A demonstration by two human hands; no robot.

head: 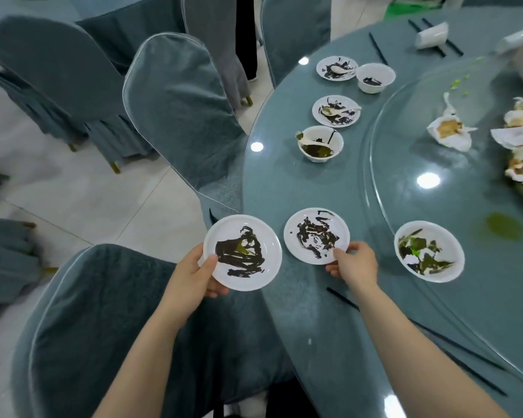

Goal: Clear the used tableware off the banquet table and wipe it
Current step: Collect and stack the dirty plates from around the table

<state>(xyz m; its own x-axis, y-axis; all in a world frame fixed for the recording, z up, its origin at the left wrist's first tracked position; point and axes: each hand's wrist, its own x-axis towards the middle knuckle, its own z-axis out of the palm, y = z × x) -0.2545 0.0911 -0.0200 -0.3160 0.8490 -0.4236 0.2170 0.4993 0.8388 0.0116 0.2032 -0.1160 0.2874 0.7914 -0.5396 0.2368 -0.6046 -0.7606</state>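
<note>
1. Standing at the edge of a round banquet tabletop point(329, 327), a person holds one sauce-smeared white plate point(242, 252) in the left hand point(194, 276), thumb on top of the rim and fingers curled beneath, so it rides level off the edge, above a covered chair point(118, 327).
2. Reaching forward, the right hand point(355, 262) pinches the near rim of a second dirty plate point(316, 235), which lies flat on the tabletop; likely it will be stacked on the held one.
3. Just right of it sits a soiled bowl point(428, 251), overlapping the rim of the glass turntable point(465, 176).
4. Farther along wait two more plates with spoons point(336, 111), two bowls point(320, 143), black chopsticks point(378, 52) and crumpled napkins point(449, 131).
5. Clearing seems barely begun; wiping must wait.
</note>
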